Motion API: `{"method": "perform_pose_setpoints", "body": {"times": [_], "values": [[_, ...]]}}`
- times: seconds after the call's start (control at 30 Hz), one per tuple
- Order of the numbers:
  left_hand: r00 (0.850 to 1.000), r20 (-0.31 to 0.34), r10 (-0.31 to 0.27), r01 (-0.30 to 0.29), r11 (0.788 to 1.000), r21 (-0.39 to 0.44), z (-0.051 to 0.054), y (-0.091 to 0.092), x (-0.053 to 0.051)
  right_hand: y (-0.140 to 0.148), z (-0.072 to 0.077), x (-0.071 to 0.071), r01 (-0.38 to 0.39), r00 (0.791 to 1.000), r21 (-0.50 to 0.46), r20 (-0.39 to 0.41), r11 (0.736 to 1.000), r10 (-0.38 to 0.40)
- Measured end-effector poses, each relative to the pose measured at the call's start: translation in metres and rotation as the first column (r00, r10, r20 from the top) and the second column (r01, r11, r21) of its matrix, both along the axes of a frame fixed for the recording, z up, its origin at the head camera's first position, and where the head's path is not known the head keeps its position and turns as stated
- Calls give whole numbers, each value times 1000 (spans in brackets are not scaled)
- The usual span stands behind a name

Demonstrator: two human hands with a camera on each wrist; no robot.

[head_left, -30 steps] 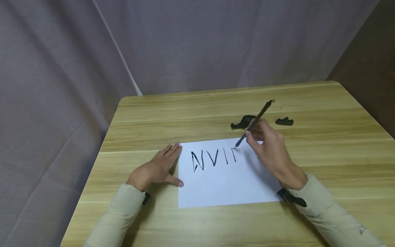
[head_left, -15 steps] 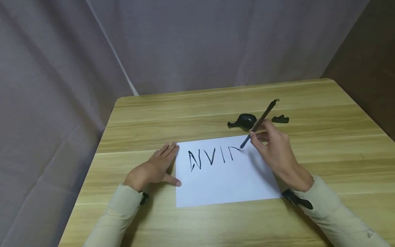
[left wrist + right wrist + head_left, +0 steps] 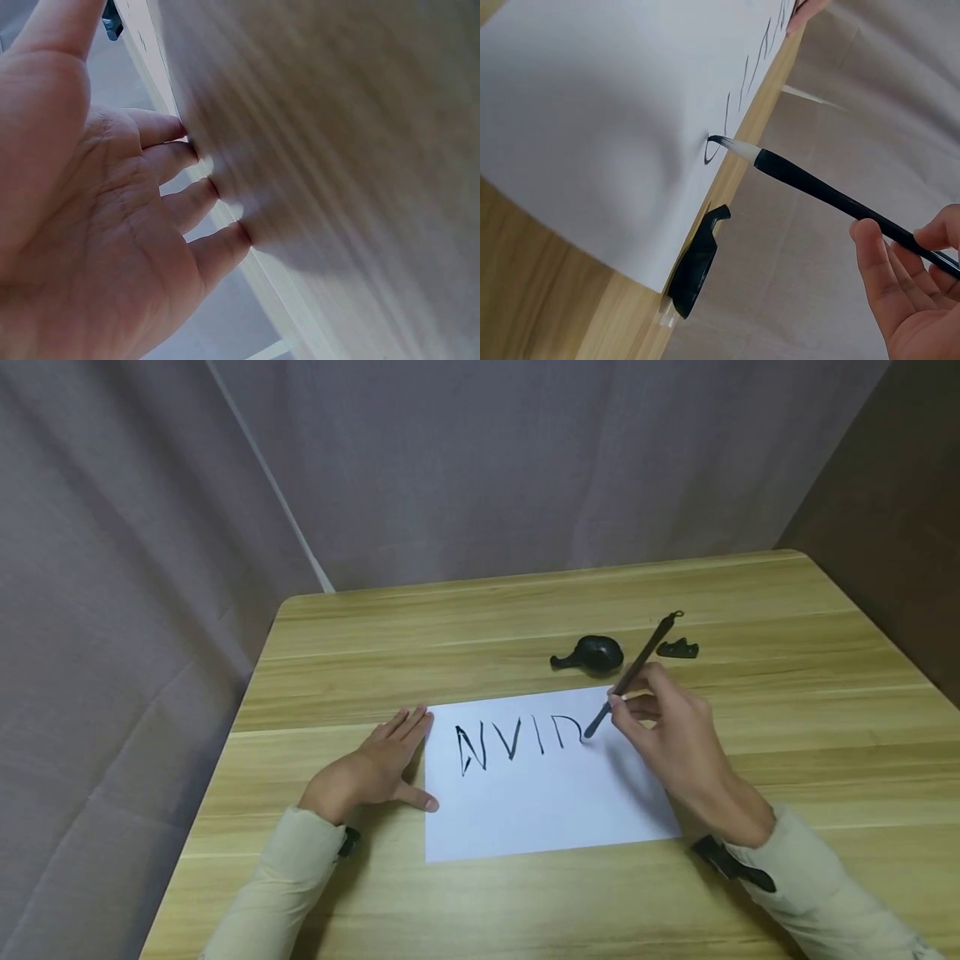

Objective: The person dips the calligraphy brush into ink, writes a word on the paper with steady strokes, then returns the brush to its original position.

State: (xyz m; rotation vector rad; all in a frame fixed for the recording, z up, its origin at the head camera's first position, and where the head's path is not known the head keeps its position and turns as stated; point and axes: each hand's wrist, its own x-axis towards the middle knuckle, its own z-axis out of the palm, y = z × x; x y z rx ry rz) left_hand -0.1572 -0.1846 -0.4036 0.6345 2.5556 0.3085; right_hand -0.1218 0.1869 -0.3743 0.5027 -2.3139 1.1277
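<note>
My right hand (image 3: 675,743) pinches a dark writing brush (image 3: 637,668) by its shaft, tilted up to the right. In the right wrist view the pale bristles (image 3: 739,148) end in a black tip that touches the white paper (image 3: 577,112). On the paper (image 3: 525,810) stand black strokes that look like N, V, I and a curved stroke under the brush. At the sheet's left edge my left hand (image 3: 371,777) rests with fingers spread, thumb and fingertips on or beside that edge. The left wrist view shows its palm side (image 3: 112,217), fingertips on the table.
Behind the paper lies a black ladle-shaped dish (image 3: 598,654) with a short handle. A small dark brush rest (image 3: 678,648) with peaks is to its right. The wooden table (image 3: 420,635) reaches back to a grey curtain (image 3: 465,468).
The brush has moved right and then down with my right hand, drawing a curve from the last upright stroke. My left hand stays at the paper's edge. The head view has shifted slightly.
</note>
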Motion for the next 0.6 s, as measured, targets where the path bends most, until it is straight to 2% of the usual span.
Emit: {"method": "perform_pose_setpoints", "body": {"times": [0.3, 0.6], "values": [[1000, -2, 2, -2, 1000, -10, 0, 1, -3, -12, -2, 0, -33, 999, -4, -13, 999, 33], [1000, 1, -3, 3, 1000, 4, -2, 1, 0, -19, -2, -3, -63, 998, -17, -8, 998, 63]]}}
